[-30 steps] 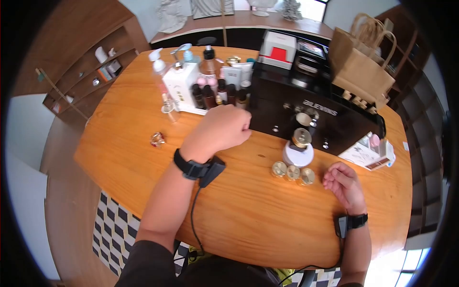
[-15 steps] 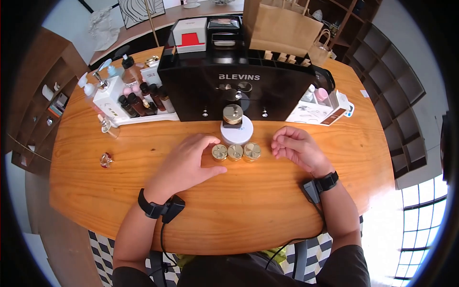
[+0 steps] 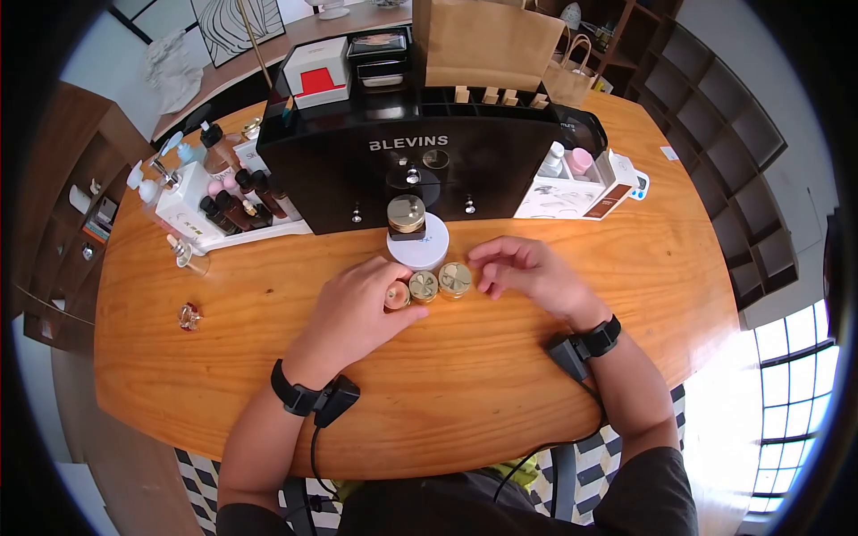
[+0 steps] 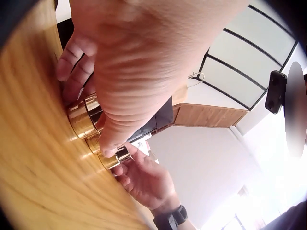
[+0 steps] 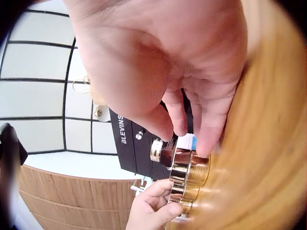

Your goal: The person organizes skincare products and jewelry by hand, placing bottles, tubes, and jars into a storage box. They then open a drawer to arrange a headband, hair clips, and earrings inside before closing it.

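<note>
Three small gold-lidded jars stand in a row on the wooden table [image 3: 500, 375]: a left jar [image 3: 397, 296], a middle jar [image 3: 424, 286] and a right jar [image 3: 455, 280]. My left hand [image 3: 353, 308] curves round the left jar, fingers behind it and thumb along the near side of the row. Loosely bent, my right hand [image 3: 532, 279] has its fingertips right at the right jar's side, as the right wrist view also shows. Behind the row, another gold-lidded jar [image 3: 407, 213] sits on a small dark block by a round white base [image 3: 429, 255].
A black cabinet [image 3: 349, 192] marked BLEVINS stands behind the jars. To its left is a white tray [image 3: 255, 234] with bottles; to its right, a white organizer [image 3: 559, 196]. A glass dropper bottle [image 3: 192, 259] and a red-stoned ornament [image 3: 189, 316] lie left.
My left hand came down from near the bottles to the jar row and closed in round the left jar. My right hand moved inward to the right jar. The head view swung right.
</note>
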### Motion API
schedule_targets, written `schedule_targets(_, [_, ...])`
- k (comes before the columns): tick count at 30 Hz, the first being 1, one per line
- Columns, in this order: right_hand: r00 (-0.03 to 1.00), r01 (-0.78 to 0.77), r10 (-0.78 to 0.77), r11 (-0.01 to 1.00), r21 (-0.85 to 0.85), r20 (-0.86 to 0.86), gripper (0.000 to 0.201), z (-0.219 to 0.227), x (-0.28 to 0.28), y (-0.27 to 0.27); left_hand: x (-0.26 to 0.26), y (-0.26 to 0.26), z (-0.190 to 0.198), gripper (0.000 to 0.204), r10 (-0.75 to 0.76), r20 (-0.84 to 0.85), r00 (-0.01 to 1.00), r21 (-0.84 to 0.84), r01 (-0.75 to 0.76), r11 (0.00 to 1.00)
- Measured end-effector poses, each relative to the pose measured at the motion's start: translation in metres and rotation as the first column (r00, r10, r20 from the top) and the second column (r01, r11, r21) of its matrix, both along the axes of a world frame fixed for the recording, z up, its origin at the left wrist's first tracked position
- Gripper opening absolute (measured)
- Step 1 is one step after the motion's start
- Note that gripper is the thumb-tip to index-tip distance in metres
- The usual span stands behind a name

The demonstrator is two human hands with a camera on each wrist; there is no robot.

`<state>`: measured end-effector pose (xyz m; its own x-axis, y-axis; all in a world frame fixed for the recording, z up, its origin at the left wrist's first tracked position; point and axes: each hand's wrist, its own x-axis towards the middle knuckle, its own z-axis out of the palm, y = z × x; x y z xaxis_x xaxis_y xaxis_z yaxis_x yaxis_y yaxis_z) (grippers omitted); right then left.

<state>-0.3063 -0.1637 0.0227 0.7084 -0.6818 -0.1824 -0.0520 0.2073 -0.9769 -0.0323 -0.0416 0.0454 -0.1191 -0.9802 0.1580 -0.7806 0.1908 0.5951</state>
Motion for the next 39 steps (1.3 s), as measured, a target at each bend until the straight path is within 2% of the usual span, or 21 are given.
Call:
schedule_targets(2, [0.993,-0.106,0.1,0.99,-0.089,-0.066,0.036,-0.007,-0.001,0.0,-0.001,0.001,0.0,0.044,0.003,-0.017,1.0,0.004,-0.003,1.0])
schedule_targets(6, [0.989,-0.119,0.104,0.981,-0.153,-0.108,0.039,-0.002,0.003,0.008,0.0,0.007,-0.002,0.045,-0.03,-0.018,0.999,-0.011,0.03,0.999])
schedule_targets(8, [0.986,-0.152,0.129,0.956,-0.252,-0.105,0.04,-0.003,0.005,0.01,0.001,0.01,-0.003,0.046,-0.044,-0.026,0.999,0.001,0.044,0.999])
schedule_targets(12, [0.973,-0.174,0.135,0.962,-0.212,-0.187,0.043,0.007,0.007,0.023,0.005,0.014,-0.008,0.05,-0.076,-0.015,0.997,0.01,0.076,0.997])
schedule_targets(14, [0.953,-0.216,0.109,0.899,-0.38,-0.282,0.048,0.014,0.01,0.03,0.006,0.015,-0.008,0.052,-0.084,-0.024,0.996,0.016,0.085,0.996])
schedule_targets(17, [0.96,-0.225,0.13,0.884,-0.409,-0.247,0.053,0.007,0.012,0.036,0.005,0.017,-0.002,0.053,-0.125,-0.043,0.991,-0.027,0.124,0.992])
schedule_targets(19, [0.948,-0.245,0.129,0.878,-0.412,-0.29,0.055,0.012,0.015,0.042,0.004,0.02,0.002,0.055,-0.14,-0.073,0.987,0.092,0.147,0.985])
schedule_targets(21, [0.936,-0.27,0.128,0.859,-0.435,-0.328,0.056,0.016,0.02,0.046,0.006,0.021,-0.005,0.056,-0.144,-0.09,0.985,0.045,0.148,0.988])
schedule_targets(23, [0.955,-0.237,0.127,0.866,-0.44,-0.267,0.057,0.014,0.021,0.053,0.008,0.021,-0.006,0.057,-0.185,-0.089,0.979,0.023,0.187,0.982])
schedule_targets(24, [0.947,-0.263,0.157,0.882,-0.392,-0.282,0.06,0.013,0.022,0.055,0.009,0.021,-0.007,0.056,-0.186,-0.11,0.976,0.024,0.189,0.982])
schedule_targets(27, [0.926,-0.301,0.165,0.866,-0.399,-0.34,0.063,0.019,0.028,0.062,0.011,0.021,-0.009,0.054,-0.198,-0.102,0.975,0.011,0.2,0.98])
schedule_targets(29, [0.931,-0.306,0.18,0.859,-0.41,-0.318,0.065,0.019,0.032,0.066,0.011,0.021,-0.007,0.052,-0.206,-0.088,0.975,0.027,0.209,0.978])
schedule_targets(35, [0.927,-0.339,0.209,0.825,-0.452,-0.313,0.083,0.024,0.03,0.073,0.015,0.017,-0.01,0.047,-0.094,-0.068,0.993,-0.023,0.093,0.995])
schedule_targets(36, [0.923,-0.343,0.203,0.819,-0.461,-0.328,0.087,0.019,0.028,0.072,0.015,0.017,-0.007,0.047,-0.115,-0.071,0.991,-0.029,0.113,0.993])
schedule_targets(38, [0.922,-0.332,0.18,0.821,-0.464,-0.341,0.086,0.019,0.027,0.072,0.016,0.017,0.0,0.044,-0.051,-0.047,0.998,0.038,0.053,0.998])
schedule_targets(39, [0.922,-0.328,0.173,0.824,-0.462,-0.346,0.085,0.018,0.027,0.072,0.016,0.017,0.004,0.044,-0.065,-0.048,0.997,0.037,0.067,0.997])
